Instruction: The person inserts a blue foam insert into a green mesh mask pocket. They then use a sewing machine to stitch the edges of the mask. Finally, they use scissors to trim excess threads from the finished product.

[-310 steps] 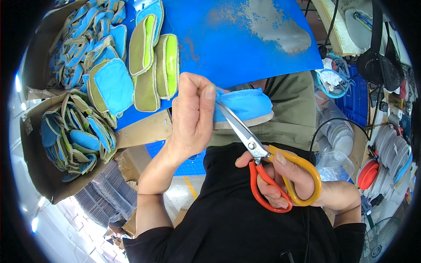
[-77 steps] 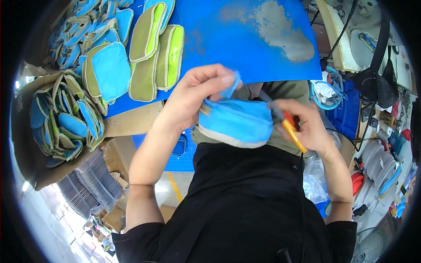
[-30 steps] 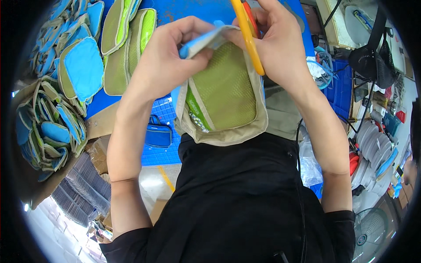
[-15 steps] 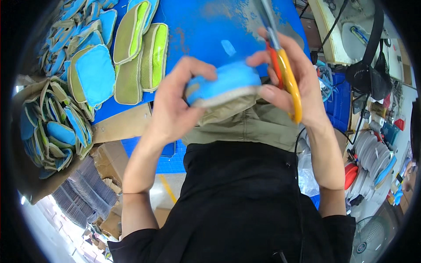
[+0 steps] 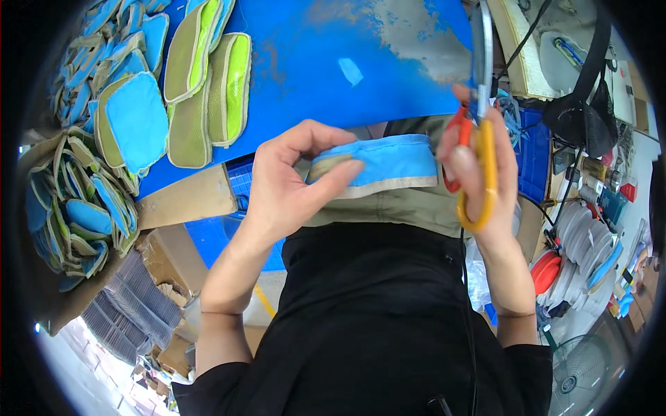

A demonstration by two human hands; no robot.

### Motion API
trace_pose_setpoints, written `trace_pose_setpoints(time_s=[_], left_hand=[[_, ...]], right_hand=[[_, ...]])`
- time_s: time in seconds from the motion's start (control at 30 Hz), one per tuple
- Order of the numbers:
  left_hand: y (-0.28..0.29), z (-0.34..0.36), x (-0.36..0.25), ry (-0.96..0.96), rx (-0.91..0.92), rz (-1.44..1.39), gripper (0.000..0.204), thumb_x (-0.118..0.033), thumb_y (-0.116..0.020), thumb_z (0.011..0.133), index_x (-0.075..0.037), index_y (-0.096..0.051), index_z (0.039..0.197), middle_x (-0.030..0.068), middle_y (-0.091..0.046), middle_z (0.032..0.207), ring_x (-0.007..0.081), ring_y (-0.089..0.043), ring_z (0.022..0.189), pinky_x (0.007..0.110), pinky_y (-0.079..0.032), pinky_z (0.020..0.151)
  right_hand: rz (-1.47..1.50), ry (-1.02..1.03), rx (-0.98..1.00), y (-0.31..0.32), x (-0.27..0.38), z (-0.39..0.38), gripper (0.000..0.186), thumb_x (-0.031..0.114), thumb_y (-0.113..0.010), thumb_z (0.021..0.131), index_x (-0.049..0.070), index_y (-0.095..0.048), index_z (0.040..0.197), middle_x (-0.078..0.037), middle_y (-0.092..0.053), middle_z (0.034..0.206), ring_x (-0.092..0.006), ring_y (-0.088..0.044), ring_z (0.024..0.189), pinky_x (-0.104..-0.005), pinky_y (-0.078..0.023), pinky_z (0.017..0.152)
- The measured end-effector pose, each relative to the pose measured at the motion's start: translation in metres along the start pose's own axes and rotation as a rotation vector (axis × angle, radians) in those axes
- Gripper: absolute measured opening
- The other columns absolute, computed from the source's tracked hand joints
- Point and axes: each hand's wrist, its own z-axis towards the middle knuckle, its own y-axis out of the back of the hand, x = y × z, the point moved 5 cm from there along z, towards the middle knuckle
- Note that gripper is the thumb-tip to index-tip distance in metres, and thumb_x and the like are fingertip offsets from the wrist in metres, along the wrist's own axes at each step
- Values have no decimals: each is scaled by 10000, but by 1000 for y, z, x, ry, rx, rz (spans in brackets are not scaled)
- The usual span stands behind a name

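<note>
My left hand (image 5: 288, 177) is closed on one end of a blue fabric pouch (image 5: 395, 163) with a beige edge, thumb on its near side and fingers behind. The pouch is held above my lap, its long side running left to right. My right hand (image 5: 489, 173) grips a pair of scissors (image 5: 484, 139) with one orange-yellow and one red handle. Their metal blades point up and away from me. The right fingers lie just beyond the pouch's right end, and I cannot tell whether they touch it.
A blue table (image 5: 298, 83) lies ahead, with a small light-blue scrap (image 5: 350, 71) on it. Green and blue pouches (image 5: 229, 90) are piled at its left. Beside them stands a cardboard box (image 5: 62, 305) full of similar pouches. A fan (image 5: 572, 374) is at the lower right.
The right hand with the scissors has moved right and down, away from the pouch's middle. The pouch, blurred before, now shows clearly, with the left hand still holding it.
</note>
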Motion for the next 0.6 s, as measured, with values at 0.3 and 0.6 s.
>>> trace_pose_setpoints(time_s=[0.3, 0.6], left_hand=[[14, 1, -9, -21, -33, -37, 311, 16, -801, 861, 44, -697, 1152, 64, -709, 1063, 102, -659, 978, 257, -531, 872], [15, 2, -13, -23, 27, -96, 197, 31, -746, 865, 10, -694, 1053, 37, -721, 962, 71, -652, 892, 238, -525, 825]], right_hand=[[693, -676, 455, -41, 9, -83, 844, 603, -393, 1067, -74, -277, 1557, -40, -535, 678, -91, -494, 544, -217, -406, 509], [783, -698, 524, -47, 3, -94, 761, 551, -342, 1103, -63, -286, 1548, -44, -533, 687, -94, -490, 492, -220, -425, 471]])
